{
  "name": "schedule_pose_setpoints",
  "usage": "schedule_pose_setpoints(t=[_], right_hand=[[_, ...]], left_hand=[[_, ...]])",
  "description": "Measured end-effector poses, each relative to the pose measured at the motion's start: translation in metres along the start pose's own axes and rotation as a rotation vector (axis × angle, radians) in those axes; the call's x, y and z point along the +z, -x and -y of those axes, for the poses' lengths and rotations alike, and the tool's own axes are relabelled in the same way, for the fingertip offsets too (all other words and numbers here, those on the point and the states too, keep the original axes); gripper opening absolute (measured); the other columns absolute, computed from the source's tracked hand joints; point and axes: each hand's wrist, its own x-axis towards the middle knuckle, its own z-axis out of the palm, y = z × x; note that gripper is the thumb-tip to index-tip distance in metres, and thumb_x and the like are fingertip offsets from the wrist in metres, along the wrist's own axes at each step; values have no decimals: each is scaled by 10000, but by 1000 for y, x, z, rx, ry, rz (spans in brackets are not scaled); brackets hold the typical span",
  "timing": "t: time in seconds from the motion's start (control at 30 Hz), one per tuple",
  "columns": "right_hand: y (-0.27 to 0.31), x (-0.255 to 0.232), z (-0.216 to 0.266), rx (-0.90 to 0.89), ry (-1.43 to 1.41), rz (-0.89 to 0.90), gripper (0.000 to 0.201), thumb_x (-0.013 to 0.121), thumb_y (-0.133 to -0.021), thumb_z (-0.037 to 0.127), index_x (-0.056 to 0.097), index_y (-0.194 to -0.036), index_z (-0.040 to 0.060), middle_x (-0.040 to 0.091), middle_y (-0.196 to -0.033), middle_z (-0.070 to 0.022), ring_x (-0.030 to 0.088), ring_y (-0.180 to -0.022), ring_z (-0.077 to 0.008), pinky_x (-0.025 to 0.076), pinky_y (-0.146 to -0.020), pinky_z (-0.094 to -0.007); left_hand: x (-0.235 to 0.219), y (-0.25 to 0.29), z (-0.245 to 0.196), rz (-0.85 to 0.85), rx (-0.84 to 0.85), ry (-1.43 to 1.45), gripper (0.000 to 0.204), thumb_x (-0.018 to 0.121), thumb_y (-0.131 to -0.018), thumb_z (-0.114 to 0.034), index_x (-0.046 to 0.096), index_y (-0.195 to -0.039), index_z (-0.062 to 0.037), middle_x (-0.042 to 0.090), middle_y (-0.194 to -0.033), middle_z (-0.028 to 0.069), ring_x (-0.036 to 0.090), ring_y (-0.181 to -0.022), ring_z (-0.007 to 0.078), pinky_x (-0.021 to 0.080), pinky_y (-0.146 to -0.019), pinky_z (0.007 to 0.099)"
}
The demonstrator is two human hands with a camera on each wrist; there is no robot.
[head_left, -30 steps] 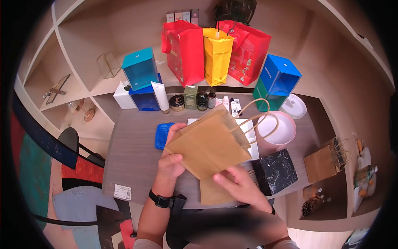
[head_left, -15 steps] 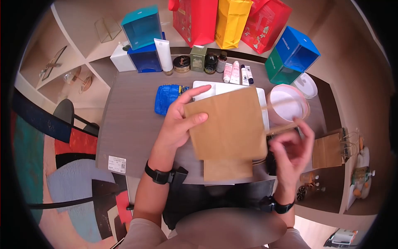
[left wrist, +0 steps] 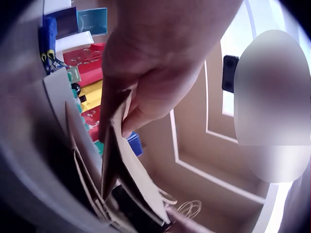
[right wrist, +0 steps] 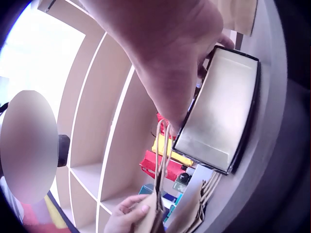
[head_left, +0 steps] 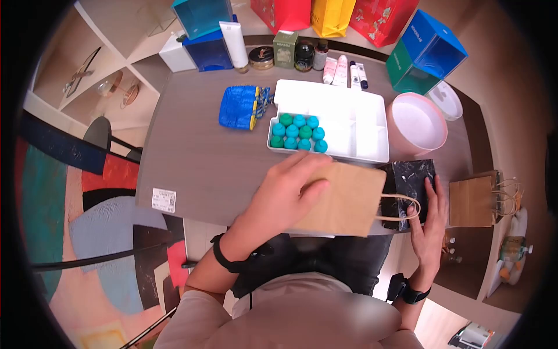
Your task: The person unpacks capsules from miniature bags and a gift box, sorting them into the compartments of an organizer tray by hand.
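My left hand [head_left: 285,195] grips a brown paper bag [head_left: 349,200] by its bottom end, thumb on top. The bag's twisted handles point right, toward a black marbled box [head_left: 414,174] at the table's front edge. In the left wrist view, fingers and thumb pinch the bag's side. My right hand [head_left: 427,232] holds the box, with fingers over its right edge and thumb on top. The right wrist view shows the box's pale inside facing the camera, its far side hiding my fingers. A second brown bag [right wrist: 192,218] lies below the held one.
A white divided tray [head_left: 366,131] holds several teal and green balls. Around it are a blue pouch [head_left: 237,107], a pink round box [head_left: 415,125] and cosmetics along the back. More brown bags [head_left: 472,200] stand on the right, past the table edge.
The head view has tilted down. My left hand has lowered the bag and turned it nearly level. My right hand has left the bag's handles and come onto the black box.
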Motion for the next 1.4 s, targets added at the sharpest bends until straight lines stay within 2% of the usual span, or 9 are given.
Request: schedule_pose_setpoints(t=[0.2,0.33,0.5,0.67,0.93,1.03,1.1,1.23,1.4], right_hand=[[-6,1,17,-104,75,31,1061,838,-686,656,494,-1497,66,352,-1628,-224,289,-1513,-469,287,-1193,-588],[-11,-9,26,-93,67,84,987,903,-630,385,509,-1477,65,323,-1643,-211,347,-1488,-444,352,-1175,-547],[-11,-20,-8,9,-120,25,924,848,-587,195,525,-1438,36,357,-1628,-188,434,-1445,-383,424,-1143,-474],[21,-29,-93,341,-1073,-140,909,776,-769,418,435,-1514,23,494,-1527,-160,542,-1344,-295,410,-1152,-435],[29,2,-33,313,-2171,-213,778,626,-845,629,587,-1447,139,573,-1476,-114,549,-1334,-333,418,-1135,-568],[10,22,1,-168,-2166,162,768,589,-915,585,543,-1469,55,563,-1476,-129,543,-1335,-349,440,-1143,-496],[-2,-4,63,-90,-1687,247,959,843,-709,419,481,-1483,-16,486,-1519,-241,448,-1434,-364,360,-1189,-461],[-71,-58,119,-925,-489,550,899,916,-557,285,646,-1385,61,406,-1614,-199,302,-1527,-417,238,-1224,-547],[-65,-23,104,-520,-776,46,884,961,-664,274,581,-1424,33,501,-1491,-201,510,-1364,-330,406,-1133,-479]], left_hand=[[8,34,-5,-155,249,-744,277,831,-818,-154,721,-1054,-60,656,-1252,106,615,-1215,311,510,-895,406],[6,54,0,321,194,-363,359,847,-798,-274,741,-1073,-69,624,-1358,116,566,-1328,319,498,-992,437],[3,57,16,212,163,-381,447,855,-788,-287,740,-1161,-70,594,-1439,119,528,-1380,325,454,-1111,472],[-1,56,20,199,171,-333,480,858,-790,-273,725,-1200,-60,573,-1464,138,498,-1405,341,420,-1158,477],[0,41,-16,25,21,136,731,844,-840,-264,549,-1473,-47,511,-1520,180,412,-1477,367,355,-1192,506],[11,40,-26,69,-219,1029,879,733,-963,-356,241,-1648,-110,417,-1589,188,369,-1507,348,331,-1198,478],[5,37,-18,219,-280,1310,971,653,-972,-540,140,-1663,-90,344,-1636,186,356,-1518,325,332,-1206,484],[-7,38,-8,285,-454,2056,975,565,-962,-638,227,-1617,1,388,-1609,205,447,-1455,345,380,-1198,512],[-7,43,6,-35,-278,1762,753,669,-909,-269,367,-1535,21,515,-1507,204,545,-1370,346,463,-1136,498]])
